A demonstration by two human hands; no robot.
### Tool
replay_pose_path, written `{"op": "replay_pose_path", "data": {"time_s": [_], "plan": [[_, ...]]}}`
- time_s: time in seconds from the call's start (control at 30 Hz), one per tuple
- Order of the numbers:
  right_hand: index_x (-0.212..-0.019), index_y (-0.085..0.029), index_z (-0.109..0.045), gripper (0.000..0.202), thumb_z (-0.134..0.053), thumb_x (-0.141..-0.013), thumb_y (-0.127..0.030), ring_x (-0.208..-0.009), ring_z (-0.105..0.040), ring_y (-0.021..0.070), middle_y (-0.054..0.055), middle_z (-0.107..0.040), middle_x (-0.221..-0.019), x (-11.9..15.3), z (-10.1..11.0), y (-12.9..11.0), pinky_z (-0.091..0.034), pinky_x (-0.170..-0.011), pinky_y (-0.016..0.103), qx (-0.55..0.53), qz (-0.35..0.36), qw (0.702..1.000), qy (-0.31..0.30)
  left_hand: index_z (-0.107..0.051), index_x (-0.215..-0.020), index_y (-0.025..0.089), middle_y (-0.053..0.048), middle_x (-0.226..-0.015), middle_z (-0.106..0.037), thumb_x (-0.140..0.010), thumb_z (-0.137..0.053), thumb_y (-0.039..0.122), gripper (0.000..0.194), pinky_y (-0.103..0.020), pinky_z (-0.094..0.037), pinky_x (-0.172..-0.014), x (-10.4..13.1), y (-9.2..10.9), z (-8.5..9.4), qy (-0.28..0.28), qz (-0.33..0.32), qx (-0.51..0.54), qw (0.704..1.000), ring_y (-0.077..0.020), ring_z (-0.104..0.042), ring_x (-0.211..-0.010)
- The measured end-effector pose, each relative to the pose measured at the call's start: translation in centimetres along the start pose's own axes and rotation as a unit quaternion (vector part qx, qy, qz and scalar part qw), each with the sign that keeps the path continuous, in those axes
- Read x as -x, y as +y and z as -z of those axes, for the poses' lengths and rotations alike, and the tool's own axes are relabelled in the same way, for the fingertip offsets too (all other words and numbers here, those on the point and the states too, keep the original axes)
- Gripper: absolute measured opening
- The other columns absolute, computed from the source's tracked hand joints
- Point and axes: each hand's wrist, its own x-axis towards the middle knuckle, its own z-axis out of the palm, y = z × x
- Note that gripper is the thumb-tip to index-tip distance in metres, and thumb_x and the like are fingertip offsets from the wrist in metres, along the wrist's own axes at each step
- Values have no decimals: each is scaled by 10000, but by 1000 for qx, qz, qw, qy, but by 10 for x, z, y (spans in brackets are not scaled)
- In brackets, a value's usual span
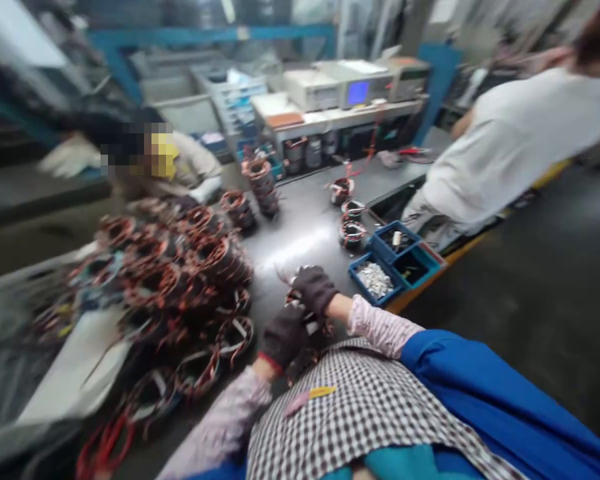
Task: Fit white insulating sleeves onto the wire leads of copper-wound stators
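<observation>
In dark gloves, both my hands are over a copper-wound motor stator (324,328) close to my apron, and they cover most of it. My left hand (283,335) is closed around its near left side. Just above and to the right, my right hand (314,289) has its fingers curled together at the top, where thin lead wires (283,276) stick out. Blur hides the fingertips. To the left stand many stacked stators (215,260) with copper windings, and single ones (235,335) with white bands lie nearer.
Blue bins (375,279) at the right hold small white pieces and dark parts. Several stators (353,233) stand behind them. Test instruments (363,83) sit on a shelf at the back. One co-worker (515,140) is at the right, another (200,167) behind the stacks.
</observation>
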Motion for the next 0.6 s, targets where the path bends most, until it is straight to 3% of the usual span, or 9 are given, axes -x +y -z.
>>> {"op": "replay_pose_path", "data": {"time_s": [0.07, 0.13, 0.2, 0.27, 0.4, 0.47, 0.6], "plan": [[-1346, -246, -816, 397, -484, -1171, -373, -1236, -728, 247, 19, -837, -1432, -2, -5, 2, -546, -1017, 333, 27, -6, 999, 39, -831, -1427, 472, 5, -1473, -836, -935, -669, 338, 534, -452, -653, -1187, 1, -15, -2, 29, 1, -47, 998, -341, -781, -1409], [-1288, -229, -845, 348, -560, -1149, -373, -1224, -750, 261, 63, -839, -1414, 0, -10, 5, -568, -987, 350, 47, 34, 997, 59, -870, -1322, 510, 38, -1267, -902, -943, -612, 341, 488, -450, -717, -1010, 2, -27, 0, 43, 37, -81, 995, -345, -864, -1214], [-1209, -185, -861, 291, -653, -1108, -363, -1175, -779, 294, 143, -846, -1331, 3, -13, 7, -604, -943, 389, 70, 90, 991, 72, -917, -1194, 454, 16, -1081, -920, -962, -589, 333, 420, -426, -724, -903, 5, -33, 2, 57, 56, -71, 994, -337, -896, -1035], [-1164, -150, -855, 258, -694, -1092, -339, -1100, -801, 310, 187, -844, -1233, 6, -15, 9, -632, -878, 405, 86, 117, 986, 77, -930, -1174, 377, -24, -1100, -921, -976, -606, 319, 385, -405, -720, -927, 11, -36, 0, 85, 40, -11, 996, -323, -898, -1034], [-1190, -142, -842, 253, -673, -1119, -317, -1029, -818, 305, 177, -844, -1161, 6, -14, 11, -636, -810, 377, 85, 96, 989, 79, -903, -1279, 313, -66, -1308, -893, -958, -584, 270, 455, -430, -708, -1072, 19, -39, -19, 169, 2, 87, 982, -320, -865, -1228], [-1174, -137, -849, 252, -656, -1123, -292, -1042, -819, 322, 190, -841, -1146, 6, -14, 9, -626, -796, 375, 88, 92, 989, 81, -906, -1279, 323, -73, -1359, -878, -921, -633, 302, 451, -455, -699, -1123, 20, -41, -28, 192, -12, 86, 977, -348, -842, -1290], [-1182, -123, -862, 259, -650, -1100, -247, -1022, -815, 312, 212, -840, -1179, 3, -12, 10, -598, -790, 359, 45, 67, 993, 83, -932, -1168, 437, 4, -1251, -906, -893, -682, 330, 386, -464, -740, -1050, 17, -41, -31, 183, -32, 89, 979, -353, -874, -1183]]}}
